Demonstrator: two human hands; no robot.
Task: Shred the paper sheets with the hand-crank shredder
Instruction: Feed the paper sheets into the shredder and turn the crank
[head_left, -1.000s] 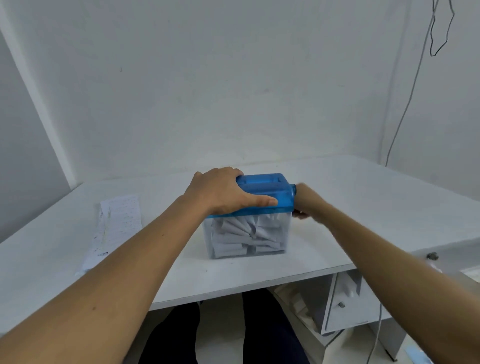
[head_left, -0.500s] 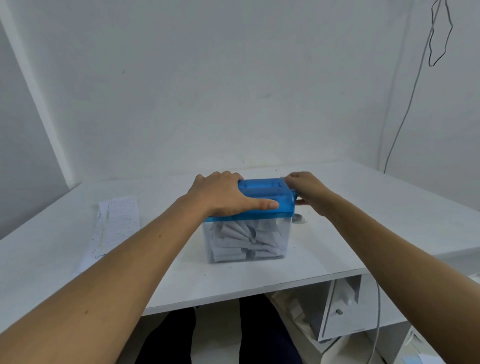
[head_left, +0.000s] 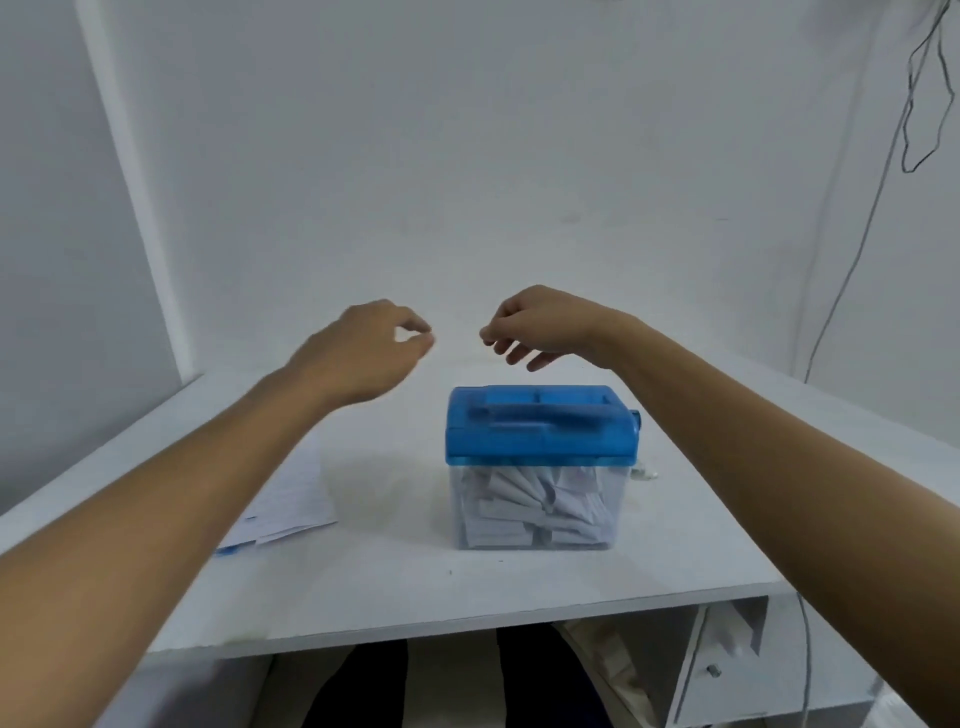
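Left hand (head_left: 363, 348) and right hand (head_left: 540, 322) now lifted off, above the shredder (head_left: 535, 441), loosely curled, empty.

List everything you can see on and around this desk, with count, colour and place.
Hand-crank shredder with blue plastic lid and clear bin: one, blue and clear, middle of table.
Shredded paper strips: many, white, inside the bin.
Flat printed paper sheets: small stack, white, table's left side.
Flat-topped table: one, white.
Drawer unit: one, white, below table, right.
Thin wall cable: one, grey, right wall.
Legs in dark trousers: two, under table.
Left hand, right hand: raised above shredder, holding nothing.
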